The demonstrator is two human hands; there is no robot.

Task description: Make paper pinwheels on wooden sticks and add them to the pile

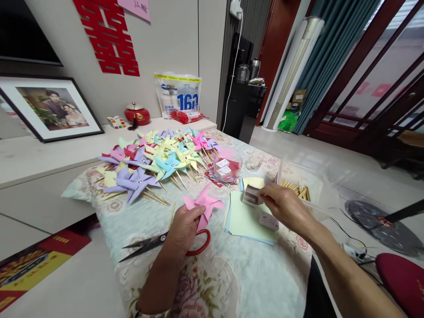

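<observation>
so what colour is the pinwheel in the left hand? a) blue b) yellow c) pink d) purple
c, the left hand holds a pink pinwheel above the scissors, while the blue, yellow and purple ones lie in the pile further back.

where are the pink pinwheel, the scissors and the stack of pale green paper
pink pinwheel [204,204]: head view, on the centre where its folded blades meet
scissors [145,244]: head view, on the dark blades left of the left hand
stack of pale green paper [243,221]: head view, on the bare top sheet
</observation>
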